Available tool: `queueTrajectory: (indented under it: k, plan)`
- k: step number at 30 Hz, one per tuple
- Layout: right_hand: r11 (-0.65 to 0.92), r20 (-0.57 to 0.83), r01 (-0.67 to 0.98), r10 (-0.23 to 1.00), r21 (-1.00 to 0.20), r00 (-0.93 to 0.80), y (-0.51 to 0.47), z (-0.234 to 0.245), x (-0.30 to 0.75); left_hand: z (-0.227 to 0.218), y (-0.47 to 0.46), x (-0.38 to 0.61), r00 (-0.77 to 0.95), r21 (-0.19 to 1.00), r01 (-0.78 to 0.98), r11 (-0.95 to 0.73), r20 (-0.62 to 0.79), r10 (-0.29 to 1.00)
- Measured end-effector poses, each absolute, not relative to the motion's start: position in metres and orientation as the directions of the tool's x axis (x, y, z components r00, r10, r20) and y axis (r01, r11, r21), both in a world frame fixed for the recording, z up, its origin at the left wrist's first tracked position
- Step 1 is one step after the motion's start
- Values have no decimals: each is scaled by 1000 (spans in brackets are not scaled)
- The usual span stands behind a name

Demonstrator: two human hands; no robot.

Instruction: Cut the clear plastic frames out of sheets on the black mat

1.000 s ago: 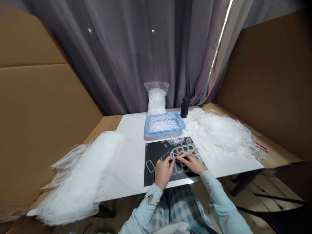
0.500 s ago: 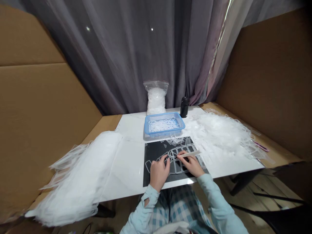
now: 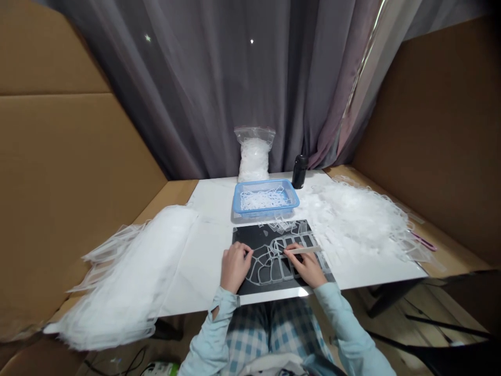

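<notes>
On the black mat (image 3: 254, 238) lies a translucent, web-like plastic sheet (image 3: 263, 263) with many openings. My right hand (image 3: 309, 267) is closed round a slim, pale, flat stick-like tool (image 3: 304, 250), its end over the sheet. At the mat's left side, my left hand (image 3: 235, 265) has thumb and fingertips pinched together at the sheet's left edge. What they hold, if anything, is too small to make out. Loose clear scraps (image 3: 287, 226) lie along the mat's far edge.
Beyond the mat stands a blue basket (image 3: 266, 212) of small white pieces, with a filled zip bag (image 3: 254, 159) and black bottle (image 3: 299, 171) behind. Sheets are stacked at left (image 3: 136, 271); a heap of clear scraps (image 3: 360, 214) lies right. Cardboard walls (image 3: 426, 120) flank the table.
My left hand has moved left, away from the sheet's middle, and its fingers have come together. My right hand stays near the same spot with the tool. The view has shifted slightly.
</notes>
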State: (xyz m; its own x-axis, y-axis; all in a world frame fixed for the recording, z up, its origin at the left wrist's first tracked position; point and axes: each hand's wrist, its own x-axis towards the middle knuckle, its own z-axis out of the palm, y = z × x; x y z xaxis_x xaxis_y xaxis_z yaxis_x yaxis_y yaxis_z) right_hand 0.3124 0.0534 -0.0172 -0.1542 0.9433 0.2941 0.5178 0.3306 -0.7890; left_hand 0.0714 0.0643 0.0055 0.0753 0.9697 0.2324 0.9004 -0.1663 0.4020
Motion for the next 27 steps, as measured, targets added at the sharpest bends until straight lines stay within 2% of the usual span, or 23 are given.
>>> queueTrajectory:
  k: [4, 6, 8, 11, 13, 21, 24, 27]
  plan:
    - [331, 290, 491, 944, -806, -161, 54, -16, 313, 22, 61, 62, -67, 318, 947, -39, 314, 947]
    - [326, 282, 469, 945, -821, -163, 54, -15, 314, 30, 53, 71, -52, 280, 958, -65, 389, 920]
    - [321, 278, 449, 947, -834, -159, 55, -15, 314, 32, 41, 90, 90, 310, 921, -235, 418, 904]
    - [320, 280, 444, 947, -837, -155, 55, -17, 314, 24, 22, 121, 400, 345, 781, -521, 365, 841]
    - [332, 289, 452, 943, -828, -164, 55, -19, 314, 14, 14, 134, 470, 346, 739, -579, 351, 810]
    - [424, 355, 525, 906, -738, -232, 55, -21, 313, -13, 10, 131, 455, 321, 767, -556, 339, 824]
    - [467, 358, 591, 884, -658, -300, 53, -19, 313, -12, 8, 131, 424, 332, 781, -528, 337, 840]
    - [538, 368, 659, 842, -526, -394, 51, -19, 311, -10, 8, 132, 408, 366, 783, -504, 310, 859]
